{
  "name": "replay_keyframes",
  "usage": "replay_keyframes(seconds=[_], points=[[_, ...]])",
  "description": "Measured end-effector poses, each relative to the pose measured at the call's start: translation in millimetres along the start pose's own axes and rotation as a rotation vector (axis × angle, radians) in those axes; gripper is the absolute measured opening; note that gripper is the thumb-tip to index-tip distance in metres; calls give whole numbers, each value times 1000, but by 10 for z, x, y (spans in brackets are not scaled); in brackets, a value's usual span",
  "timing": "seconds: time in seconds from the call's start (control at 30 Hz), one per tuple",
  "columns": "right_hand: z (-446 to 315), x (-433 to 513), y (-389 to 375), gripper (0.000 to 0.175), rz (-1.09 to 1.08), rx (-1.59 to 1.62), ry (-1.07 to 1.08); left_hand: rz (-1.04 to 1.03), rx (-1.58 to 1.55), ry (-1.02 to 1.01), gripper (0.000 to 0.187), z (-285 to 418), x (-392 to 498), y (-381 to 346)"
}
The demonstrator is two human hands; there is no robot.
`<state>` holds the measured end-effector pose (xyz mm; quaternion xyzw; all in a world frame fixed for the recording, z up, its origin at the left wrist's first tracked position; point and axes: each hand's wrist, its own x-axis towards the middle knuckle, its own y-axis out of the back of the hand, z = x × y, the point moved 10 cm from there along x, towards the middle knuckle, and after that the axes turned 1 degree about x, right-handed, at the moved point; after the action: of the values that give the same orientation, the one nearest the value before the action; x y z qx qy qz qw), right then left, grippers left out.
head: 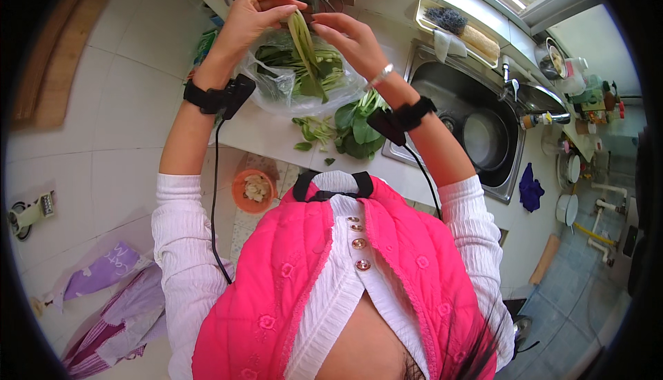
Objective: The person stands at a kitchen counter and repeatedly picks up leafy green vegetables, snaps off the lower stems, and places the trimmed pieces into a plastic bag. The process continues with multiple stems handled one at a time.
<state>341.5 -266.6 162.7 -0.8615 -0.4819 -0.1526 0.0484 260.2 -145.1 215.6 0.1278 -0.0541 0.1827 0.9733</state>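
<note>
My left hand (251,15) pinches the upper end of a leafy green stalk (305,56) between thumb and fingers. The stalk hangs down with its leaf lowermost. Just right of its top is my right hand (349,33), thumb and fingers slightly apart and nothing visible between them. Below both hands, a clear plastic bag (274,98) lies open on the counter, full of leafy greens (269,56). Beside it on the counter are a bunch of broad-leaved greens (357,126), partly behind my right forearm, and a small heap of leaf and stem scraps (316,130).
To the right is a steel sink (440,77) with a round basin (484,136) in it and a faucet (510,82). A tray (422,15) with scrubbers stands behind. An orange bucket (241,193) holding pale scraps sits below the counter's front edge. A purple cloth (531,188) lies right of the sink.
</note>
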Motion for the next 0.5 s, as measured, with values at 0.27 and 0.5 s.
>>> replay_keyframes(seconds=[0.27,0.5], points=[[88,-4,-232,28,-102,185,-213,53,-94,328,26,-447,-147,-101],[-127,8,-162,24,-93,-337,-6,29,-172,349,24,-540,-195,-116]])
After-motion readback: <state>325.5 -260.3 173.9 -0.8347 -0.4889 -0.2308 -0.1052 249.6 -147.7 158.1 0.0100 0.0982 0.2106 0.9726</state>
